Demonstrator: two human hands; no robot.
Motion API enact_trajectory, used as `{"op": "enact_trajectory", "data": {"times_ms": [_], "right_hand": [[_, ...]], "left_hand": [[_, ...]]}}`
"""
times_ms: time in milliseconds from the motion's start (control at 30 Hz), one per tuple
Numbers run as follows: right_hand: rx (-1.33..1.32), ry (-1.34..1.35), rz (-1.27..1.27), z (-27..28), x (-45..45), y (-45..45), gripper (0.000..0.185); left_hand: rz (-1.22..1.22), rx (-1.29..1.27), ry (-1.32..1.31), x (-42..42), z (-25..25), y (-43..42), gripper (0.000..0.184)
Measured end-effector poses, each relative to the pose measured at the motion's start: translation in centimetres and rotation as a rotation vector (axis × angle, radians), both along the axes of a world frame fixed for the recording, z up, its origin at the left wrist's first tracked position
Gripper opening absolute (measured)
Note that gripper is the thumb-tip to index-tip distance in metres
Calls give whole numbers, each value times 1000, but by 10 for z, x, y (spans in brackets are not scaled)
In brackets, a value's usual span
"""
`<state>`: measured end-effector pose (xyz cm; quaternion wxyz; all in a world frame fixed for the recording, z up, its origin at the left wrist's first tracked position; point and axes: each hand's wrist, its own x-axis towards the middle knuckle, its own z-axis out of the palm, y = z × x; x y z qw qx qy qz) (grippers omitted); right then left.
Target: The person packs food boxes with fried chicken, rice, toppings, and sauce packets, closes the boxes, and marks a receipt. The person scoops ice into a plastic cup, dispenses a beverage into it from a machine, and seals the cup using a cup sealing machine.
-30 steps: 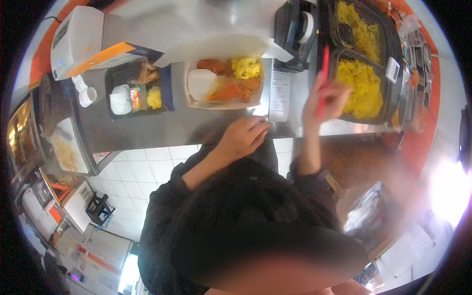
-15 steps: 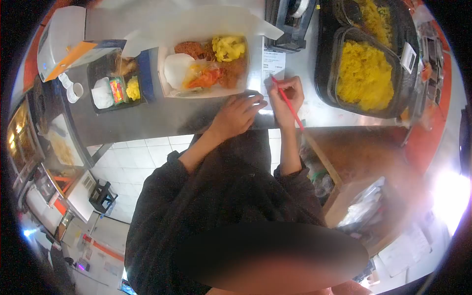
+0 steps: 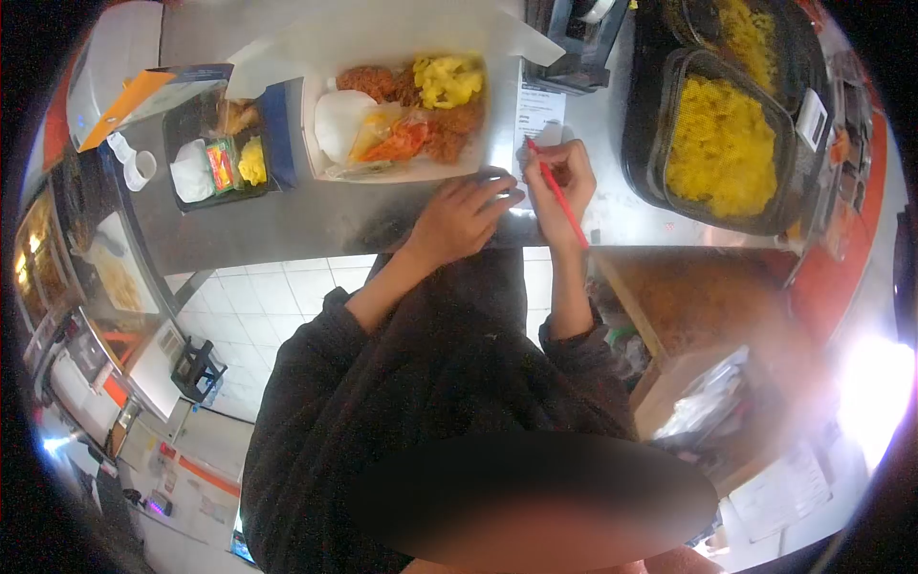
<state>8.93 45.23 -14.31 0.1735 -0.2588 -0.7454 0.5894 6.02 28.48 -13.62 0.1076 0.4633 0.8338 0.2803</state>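
Your right hand (image 3: 562, 188) has its fingers closed around a red pen (image 3: 573, 225), tip right at the printed receipt (image 3: 539, 107); can't tell if it's actually touching the paper. That receipt lies on the steel counter (image 3: 316, 212), just in front of a black device (image 3: 572, 53). Your left hand (image 3: 459, 222) is at the counter edge, fingers loosely bent and partly spread, fingertips near the receipt's lower end. Couldn't say if they're pressing on anything. Just past that hand you've got an open white box (image 3: 392, 40) with fried pieces, a white lump and yellow food, then a smaller black tray (image 3: 226, 199) further left. Black containers (image 3: 660, 167) of yellow food sit over to your right.
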Motion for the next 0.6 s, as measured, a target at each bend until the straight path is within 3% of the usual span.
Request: {"op": "enact_trajectory", "data": {"times_ms": [400,600], "right_hand": [[-7,11,5,5,0,-1,16],[131,7,-5,3,1,-2,15]], "left_hand": [[15,-1,42,0,0,2,47],[12,-11,45,0,-1,3,48]]}}
